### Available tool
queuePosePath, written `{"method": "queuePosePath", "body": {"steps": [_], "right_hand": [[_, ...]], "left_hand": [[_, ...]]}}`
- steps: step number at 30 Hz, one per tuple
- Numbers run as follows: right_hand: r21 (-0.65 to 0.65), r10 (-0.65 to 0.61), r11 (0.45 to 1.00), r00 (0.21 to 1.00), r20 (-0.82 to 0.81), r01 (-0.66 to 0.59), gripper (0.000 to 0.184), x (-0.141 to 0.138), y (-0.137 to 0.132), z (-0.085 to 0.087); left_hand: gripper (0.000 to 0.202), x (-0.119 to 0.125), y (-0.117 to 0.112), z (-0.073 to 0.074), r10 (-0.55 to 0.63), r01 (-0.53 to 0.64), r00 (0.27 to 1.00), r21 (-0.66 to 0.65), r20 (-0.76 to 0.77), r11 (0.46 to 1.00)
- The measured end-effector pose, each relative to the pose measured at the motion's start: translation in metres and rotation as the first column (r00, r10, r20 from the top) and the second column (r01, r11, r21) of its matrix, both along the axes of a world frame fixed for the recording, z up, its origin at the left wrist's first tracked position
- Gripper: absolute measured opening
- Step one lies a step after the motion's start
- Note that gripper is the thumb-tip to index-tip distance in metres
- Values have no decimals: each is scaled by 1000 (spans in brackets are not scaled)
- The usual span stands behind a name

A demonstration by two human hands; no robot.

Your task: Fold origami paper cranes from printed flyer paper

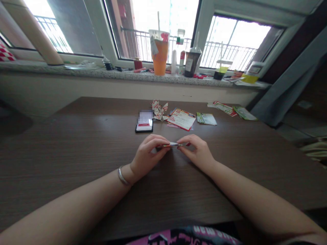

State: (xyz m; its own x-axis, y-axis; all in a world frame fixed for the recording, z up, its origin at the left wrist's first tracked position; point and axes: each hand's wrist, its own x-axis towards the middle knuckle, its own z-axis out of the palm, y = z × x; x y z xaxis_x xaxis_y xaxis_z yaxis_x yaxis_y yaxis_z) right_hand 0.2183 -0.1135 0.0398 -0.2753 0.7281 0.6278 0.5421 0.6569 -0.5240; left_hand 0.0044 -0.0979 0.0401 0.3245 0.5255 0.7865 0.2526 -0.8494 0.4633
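Note:
Between my two hands is a small piece of folded paper (174,145), seen nearly edge-on just above the table. My left hand (150,149), with a silver bangle on its wrist, pinches the paper's left end between thumb and fingers. At the other end, my right hand (198,149) pinches it the same way. Beyond the hands lie a phone (144,125) with its screen lit and some folded paper shapes (159,110) with red stripes. Printed sheets (182,119) lie in a pile to their right.
A small stack of cards (206,119) and several printed slips (226,109) lie toward the right rear of the brown table (76,146). On the windowsill (122,74) stand a tall orange drink cup (160,56), a dark drink cup (192,63) and several small containers.

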Motion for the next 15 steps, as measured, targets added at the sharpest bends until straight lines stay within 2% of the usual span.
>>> {"method": "queuePosePath", "body": {"steps": [5,11,15], "right_hand": [[-28,73,997,993,-88,-76,8,0,5,-2],[-118,86,987,982,-171,-108,6,0,8,-3],[-109,111,985,977,-182,-133,7,0,8,-4]], "left_hand": [[8,1,-1,0,-17,17,1000,-16,24,1000],[6,0,0,-2,-5,5,1000,3,5,1000],[3,-2,2,-3,10,-10,1000,16,-9,1000]]}}
